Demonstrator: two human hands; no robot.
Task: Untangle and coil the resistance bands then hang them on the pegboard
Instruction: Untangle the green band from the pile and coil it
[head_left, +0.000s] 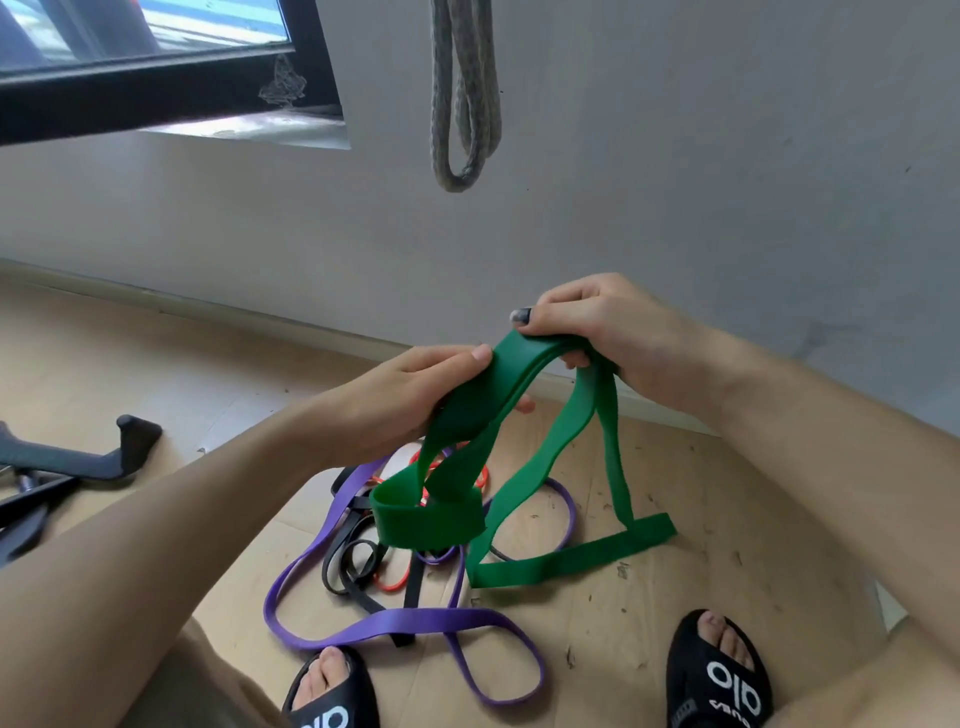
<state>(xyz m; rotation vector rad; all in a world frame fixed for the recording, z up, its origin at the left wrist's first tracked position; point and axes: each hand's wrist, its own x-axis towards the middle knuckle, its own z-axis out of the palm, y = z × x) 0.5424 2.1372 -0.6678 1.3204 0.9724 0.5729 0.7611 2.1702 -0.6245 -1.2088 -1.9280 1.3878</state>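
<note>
green band (524, 410) gripped in left hand (415, 395) and right hand (613, 338), above purple band (395, 621)

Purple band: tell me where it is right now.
In the head view the purple band lies on the floor at lower centre, tangled with the black bands and orange band, below the green band both hands hold, just ahead of the slippers.

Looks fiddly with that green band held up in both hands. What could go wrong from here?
The green band has a loop wrapped round itself; pulling with the left hand and right hand may tighten it. Its lower end hangs over the purple band and could snag the pile.
</note>
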